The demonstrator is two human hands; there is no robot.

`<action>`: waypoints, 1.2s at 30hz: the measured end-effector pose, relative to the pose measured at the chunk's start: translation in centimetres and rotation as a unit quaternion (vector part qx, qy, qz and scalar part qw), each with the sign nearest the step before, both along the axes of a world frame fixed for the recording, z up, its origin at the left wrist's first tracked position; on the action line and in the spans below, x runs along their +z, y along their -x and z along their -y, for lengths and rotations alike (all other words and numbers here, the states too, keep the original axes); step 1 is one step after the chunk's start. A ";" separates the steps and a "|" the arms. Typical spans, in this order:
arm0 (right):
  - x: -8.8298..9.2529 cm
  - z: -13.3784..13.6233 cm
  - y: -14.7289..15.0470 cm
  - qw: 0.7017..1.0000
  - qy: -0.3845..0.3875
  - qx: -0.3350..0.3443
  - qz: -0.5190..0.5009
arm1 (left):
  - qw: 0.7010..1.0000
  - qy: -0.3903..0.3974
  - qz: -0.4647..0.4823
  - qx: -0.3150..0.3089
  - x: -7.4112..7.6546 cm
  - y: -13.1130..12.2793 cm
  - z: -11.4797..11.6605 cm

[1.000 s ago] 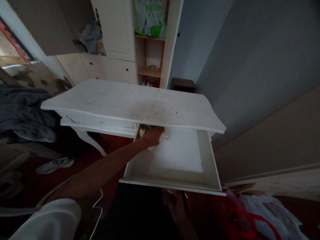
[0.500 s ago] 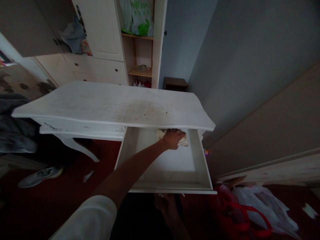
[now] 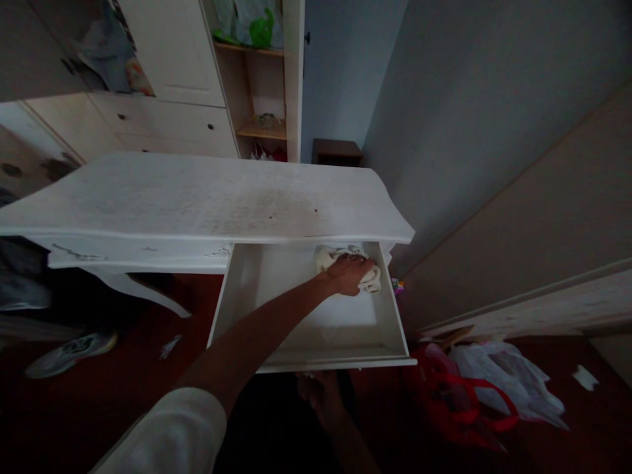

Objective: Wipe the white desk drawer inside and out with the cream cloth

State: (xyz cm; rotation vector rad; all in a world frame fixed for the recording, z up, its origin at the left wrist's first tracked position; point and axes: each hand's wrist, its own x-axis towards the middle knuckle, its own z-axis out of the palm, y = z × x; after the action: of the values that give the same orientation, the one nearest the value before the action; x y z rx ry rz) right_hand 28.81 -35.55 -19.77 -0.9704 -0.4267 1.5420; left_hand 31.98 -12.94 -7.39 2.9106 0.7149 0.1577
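My left hand (image 3: 351, 273) presses a cream-coloured cloth (image 3: 371, 282) onto the floor of a pulled-out white drawer (image 3: 340, 336), close to its right wall and under the front edge of the tabletop. The fingers are closed over the cloth, which bulges out on both sides. The drawer belongs to a white desk (image 3: 162, 197) with grey smudges on its top. Just below the drawer's front panel is my right hand (image 3: 323, 395), dim and partly hidden. Its fingers are curled by a small pale piece at the panel; what it grips cannot be made out.
A white cabinet (image 3: 182, 66) with open shelves stands behind the desk. Along the right runs a large panel (image 3: 494, 243). On the red floor lie a red bag (image 3: 444, 395), a clear plastic bag (image 3: 513, 378) and, at left, a shoe (image 3: 74, 352).
My left hand and the cloth have slid rightward inside the drawer, nearer its right wall. The view has shifted a little. My right hand stays below the drawer front.
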 end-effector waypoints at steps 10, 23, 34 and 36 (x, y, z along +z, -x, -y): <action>-0.1 -0.2 0.0 0.999 0.016 -0.006 -0.029 | 0.980 0.174 -0.036 -0.095 0.0 0.2 5.7; -0.1 -0.1 0.0 1.000 0.001 -0.019 -0.018 | 0.796 0.604 -0.013 -0.041 0.4 3.5 6.0; 0.6 -0.3 -0.3 1.000 0.011 0.000 -0.019 | 0.840 0.511 0.031 0.177 1.2 12.6 8.5; 0.2 -0.2 -0.4 1.000 0.016 -0.001 -0.015 | 0.873 0.436 -0.004 0.218 1.6 14.5 8.8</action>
State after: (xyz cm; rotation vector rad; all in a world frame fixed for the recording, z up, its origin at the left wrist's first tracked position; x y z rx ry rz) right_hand 29.18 -35.36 -19.52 -0.9710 -0.3817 1.5631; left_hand 17.46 -21.72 -5.79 1.8674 1.0821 -0.1145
